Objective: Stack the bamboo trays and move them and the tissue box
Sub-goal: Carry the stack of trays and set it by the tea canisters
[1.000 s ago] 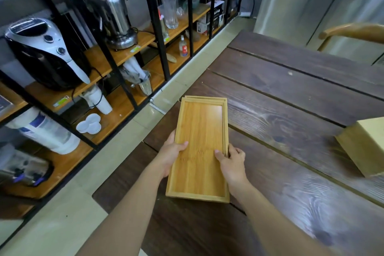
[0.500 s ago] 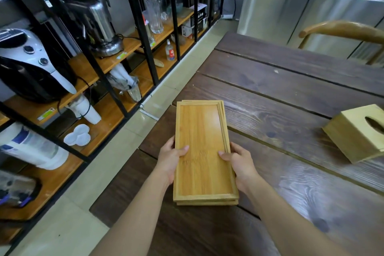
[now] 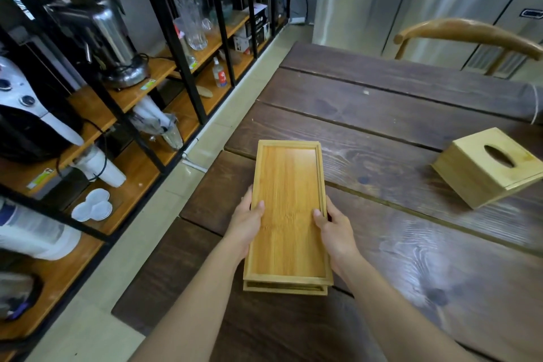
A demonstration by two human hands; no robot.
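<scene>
A stack of bamboo trays [image 3: 289, 185] sits in front of me over the left end of the dark wooden table [image 3: 396, 115]; the lower tray's edge shows under the top one at the near end. My left hand [image 3: 248, 222] grips the stack's left long side with the thumb inside the rim. My right hand [image 3: 335, 226] grips the right long side the same way. I cannot tell whether the stack rests on the table or hangs just above it. A bamboo tissue box [image 3: 486, 166] with an oval slot stands on the table to the right, apart from both hands.
A black metal shelf rack [image 3: 164, 47] with kitchen appliances, glassware and cups runs along the left, across a strip of tiled floor [image 3: 141, 244]. A wooden chair back [image 3: 470, 34] stands at the table's far right. Steel cabinets [image 3: 396, 9] line the back wall.
The stack has shifted a little to the right, toward the middle of the table, with both hands still on its sides. The view has turned right, so the tissue box shows fully.
</scene>
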